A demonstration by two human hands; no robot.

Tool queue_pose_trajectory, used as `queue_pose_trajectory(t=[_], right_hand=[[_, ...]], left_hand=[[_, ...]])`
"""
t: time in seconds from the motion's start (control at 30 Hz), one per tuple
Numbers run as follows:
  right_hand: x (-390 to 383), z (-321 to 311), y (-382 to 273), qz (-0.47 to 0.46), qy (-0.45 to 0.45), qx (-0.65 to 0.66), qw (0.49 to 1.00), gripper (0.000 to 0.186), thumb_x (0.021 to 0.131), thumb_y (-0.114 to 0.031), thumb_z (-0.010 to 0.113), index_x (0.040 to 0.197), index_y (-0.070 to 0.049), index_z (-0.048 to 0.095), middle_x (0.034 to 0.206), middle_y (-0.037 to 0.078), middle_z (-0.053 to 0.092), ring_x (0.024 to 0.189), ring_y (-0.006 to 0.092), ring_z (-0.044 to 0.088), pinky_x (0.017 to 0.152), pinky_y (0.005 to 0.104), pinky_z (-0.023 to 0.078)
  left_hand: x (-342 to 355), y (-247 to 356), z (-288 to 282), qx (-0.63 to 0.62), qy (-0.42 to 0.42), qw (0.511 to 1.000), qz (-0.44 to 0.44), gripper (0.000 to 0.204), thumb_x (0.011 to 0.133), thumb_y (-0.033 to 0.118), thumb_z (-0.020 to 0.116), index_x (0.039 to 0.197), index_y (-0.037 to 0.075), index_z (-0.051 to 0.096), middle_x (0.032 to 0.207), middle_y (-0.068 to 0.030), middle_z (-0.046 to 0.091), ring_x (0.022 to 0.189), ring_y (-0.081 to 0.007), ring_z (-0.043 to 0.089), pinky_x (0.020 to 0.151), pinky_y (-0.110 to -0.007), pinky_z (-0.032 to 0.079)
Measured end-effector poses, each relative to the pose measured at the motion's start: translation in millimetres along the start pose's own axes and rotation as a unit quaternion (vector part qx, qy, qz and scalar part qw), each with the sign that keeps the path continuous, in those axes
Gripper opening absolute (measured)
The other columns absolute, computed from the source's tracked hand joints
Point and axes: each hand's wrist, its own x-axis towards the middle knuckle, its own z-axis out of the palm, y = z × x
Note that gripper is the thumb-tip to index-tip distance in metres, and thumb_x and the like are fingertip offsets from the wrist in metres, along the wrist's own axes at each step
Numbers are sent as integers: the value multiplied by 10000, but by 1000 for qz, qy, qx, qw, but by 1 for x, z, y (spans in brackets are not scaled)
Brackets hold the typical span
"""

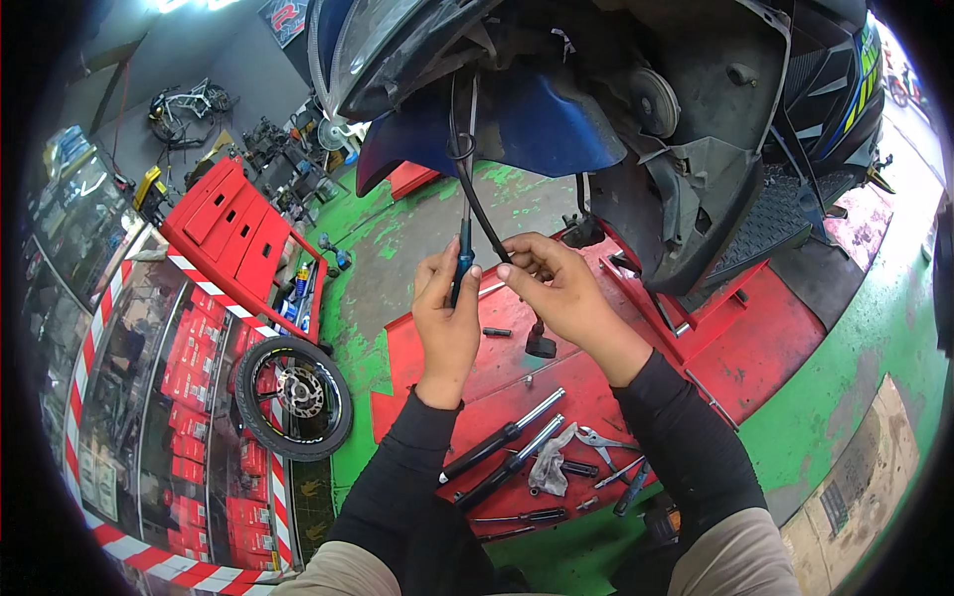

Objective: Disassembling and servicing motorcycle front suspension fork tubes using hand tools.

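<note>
In the middle of the view, my left hand [444, 323] is closed around the blue-and-black handle of a screwdriver [464, 260], its shaft pointing up. Beside it, my right hand [568, 296] pinches a black hose [484, 217] between thumb and fingers. That hose runs up past a ring-like loop near the screwdriver's shaft, toward the underside of a scooter's front [686, 129]. A blue fender [542, 124] hangs just behind. Below my right hand is a dark metal part [540, 344], perhaps a brake caliper at the hose's lower end; the joint is hidden.
Two fork tubes [513, 463], a crumpled white rag [550, 464], pliers [600, 441] and several hand tools lie on the red lift platform [447, 363]. A wheel [295, 397] leans against a glass cabinet [189, 397] at left. Behind stands a red tool cabinet [224, 233].
</note>
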Motion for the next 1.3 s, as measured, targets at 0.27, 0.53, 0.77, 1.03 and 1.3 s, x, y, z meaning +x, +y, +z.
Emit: queue_pose_trajectory(t=[0.27,0.53,0.77,1.03,1.3], right_hand=[[-1,-1,-1,5,-8,6,1000,360,907,-192,697,1195,7,609,918,59,666,849,125,597,760,282,479],[1,-2,-4,3,-8,4,1000,354,908,-194,700,1189,2,613,908,54,665,840,114,591,738,277,481],[-9,-3,-17,-13,9,-16,1000,373,902,-209,707,1208,-13,621,1025,77,677,917,133,618,790,289,487],[-42,-50,-66,-129,92,-231,960,345,860,-197,752,1134,-13,651,1026,86,679,954,172,648,793,298,509],[-154,-123,-117,134,160,-341,917,361,986,-358,600,934,-9,681,744,22,642,711,88,592,660,253,465]], left_hand=[[4,-1,1,-1,-4,1000,7,384,901,14,681,1283,13,637,1004,-70,584,934,-157,569,797,-280,479],[12,-1,3,-11,-1,1000,9,383,903,21,679,1284,6,637,1000,-70,589,937,-157,573,811,-275,472],[10,-3,-7,-41,-13,999,-9,403,899,33,691,1295,-1,628,1033,-87,623,929,-146,597,814,-272,484],[28,-7,-7,-18,-74,997,30,448,938,148,672,1374,94,584,741,16,613,694,-51,499,666,-231,451],[32,-14,-7,-106,-92,990,-2,431,932,151,691,1345,60,609,800,-13,675,731,-55,593,707,-213,478]])
